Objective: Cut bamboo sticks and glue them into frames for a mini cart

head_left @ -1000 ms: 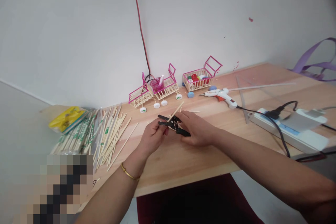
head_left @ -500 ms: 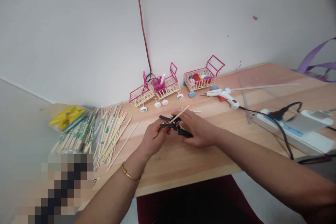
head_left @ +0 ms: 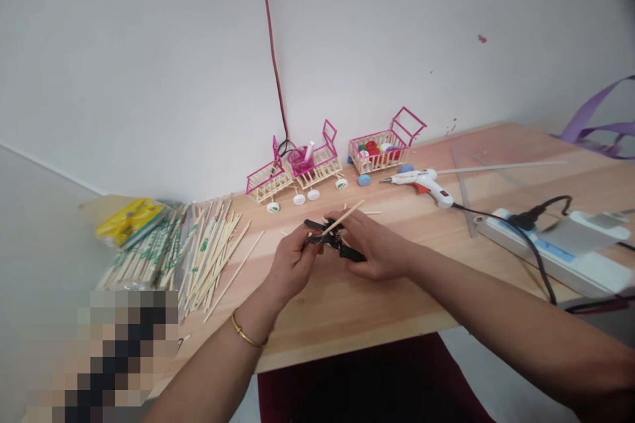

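Seeming light (maybe snappy), the wooden stick is best pinched low; right hand is clamped round pliers, left hand's hold unclear.

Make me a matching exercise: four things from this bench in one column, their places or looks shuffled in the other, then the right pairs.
Things:
1. Pliers
2. Glue gun
3. Bracelet
4. Power strip

Places and looks:
A. Gold, around the left wrist
B. Has a black plug in it
C. Gripped in the fingers of the right hand
D. Lying on the table, with a red trigger

Right pairs: 1-C, 2-D, 3-A, 4-B
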Demonstrator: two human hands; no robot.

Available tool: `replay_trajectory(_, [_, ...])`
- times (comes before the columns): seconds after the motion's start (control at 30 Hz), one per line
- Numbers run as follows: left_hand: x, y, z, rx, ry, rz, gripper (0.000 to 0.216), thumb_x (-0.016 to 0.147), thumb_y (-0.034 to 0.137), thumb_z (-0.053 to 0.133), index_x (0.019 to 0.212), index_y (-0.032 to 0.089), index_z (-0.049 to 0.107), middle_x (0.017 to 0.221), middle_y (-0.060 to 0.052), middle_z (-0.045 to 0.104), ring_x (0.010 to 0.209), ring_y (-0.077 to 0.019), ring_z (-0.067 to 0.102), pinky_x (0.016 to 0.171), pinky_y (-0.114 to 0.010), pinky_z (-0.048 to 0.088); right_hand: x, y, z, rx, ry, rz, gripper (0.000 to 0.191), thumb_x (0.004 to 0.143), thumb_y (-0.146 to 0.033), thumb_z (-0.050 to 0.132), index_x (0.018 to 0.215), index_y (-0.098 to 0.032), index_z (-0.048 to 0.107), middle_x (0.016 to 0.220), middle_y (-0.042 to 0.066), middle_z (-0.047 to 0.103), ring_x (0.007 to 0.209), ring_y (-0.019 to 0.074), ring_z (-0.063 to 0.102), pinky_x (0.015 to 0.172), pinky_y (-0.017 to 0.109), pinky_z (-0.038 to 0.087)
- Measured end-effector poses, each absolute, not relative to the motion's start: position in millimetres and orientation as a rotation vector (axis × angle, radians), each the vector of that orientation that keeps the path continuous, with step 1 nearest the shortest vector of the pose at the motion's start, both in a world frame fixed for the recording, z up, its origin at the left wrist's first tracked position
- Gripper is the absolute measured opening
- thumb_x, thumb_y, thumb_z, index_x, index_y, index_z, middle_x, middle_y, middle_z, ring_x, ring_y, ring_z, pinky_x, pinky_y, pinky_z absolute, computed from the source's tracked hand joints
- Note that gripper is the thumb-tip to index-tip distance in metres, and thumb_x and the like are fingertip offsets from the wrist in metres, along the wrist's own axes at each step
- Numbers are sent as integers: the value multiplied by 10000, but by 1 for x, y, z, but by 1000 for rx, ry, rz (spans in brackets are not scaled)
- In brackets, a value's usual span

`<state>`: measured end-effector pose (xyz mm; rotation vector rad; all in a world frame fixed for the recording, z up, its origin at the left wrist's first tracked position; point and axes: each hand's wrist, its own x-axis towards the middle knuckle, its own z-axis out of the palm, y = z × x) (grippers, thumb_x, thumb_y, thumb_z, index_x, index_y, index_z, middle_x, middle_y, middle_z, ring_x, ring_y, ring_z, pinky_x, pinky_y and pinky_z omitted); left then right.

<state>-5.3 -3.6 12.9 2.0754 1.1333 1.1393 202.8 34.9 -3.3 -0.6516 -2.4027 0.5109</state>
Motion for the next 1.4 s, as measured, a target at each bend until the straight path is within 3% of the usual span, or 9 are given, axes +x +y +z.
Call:
replay_trajectory(0.3, [-6, -4, 14, 2116, 1145, 1123, 204, 930, 258, 437, 762, 180, 521, 691, 4, 559, 643, -114, 519, 618, -225, 395, 203, 32, 2, -751, -2443, 459, 712, 674, -198, 629, 1337, -137, 374, 1266, 175, 517, 1151, 316, 484, 963, 465, 407])
replay_trajectory(0.67, [-7, 1, 8, 1804, 1114, 1118, 184, 905, 357, 513, 869, 180, 548, 713, 11, 533, 642, -112, 492, 611, -227, 392, 197, 26, 11, -888, -2430, 482, 559, 638, -171, 608, 1175, -144, 457, 988, 117, 583, 894, 264, 531, 774, 379, 441])
replay_trajectory(0.87, [-7, 4, 4, 1780, 1123, 1135, 203, 910, 351, 499, 816, 178, 548, 689, 21, 517, 620, -103, 460, 605, -224, 371, 200, 31, 10, -856, -2426, 504, 657, 615, -189, 648, 1239, -166, 445, 1151, 137, 563, 1039, 290, 513, 883, 411, 415])
replay_trajectory(1.07, [-15, 13, 4, 1675, 1324, 1224, 217, 891, 366, 514, 812, 174, 580, 622, 34, 504, 585, -105, 461, 601, -227, 372, 224, 47, 9, -1163, -2454, 351, 658, 740, -412, 603, 1321, -151, 439, 1168, 174, 562, 1090, 330, 508, 935, 472, 363])
replay_trajectory(1.23, [-15, 12, 8, 1896, 1468, 1163, 198, 900, 307, 496, 895, 167, 635, 687, 7, 575, 654, -119, 521, 640, -232, 393, 241, 58, 0, -1540, -2505, 189, 655, 698, -434, 631, 1270, -138, 512, 1170, 200, 574, 1125, 397, 485, 944, 549, 305])
replay_trajectory(1.4, [-14, 9, 6, 2139, 1484, 1127, 204, 921, 286, 473, 890, 168, 636, 789, -37, 646, 737, -145, 576, 685, -251, 416, 241, 59, 4, -1416, -2373, 187, 630, 724, -478, 649, 1257, -165, 526, 1224, 187, 569, 1159, 388, 485, 957, 556, 328])
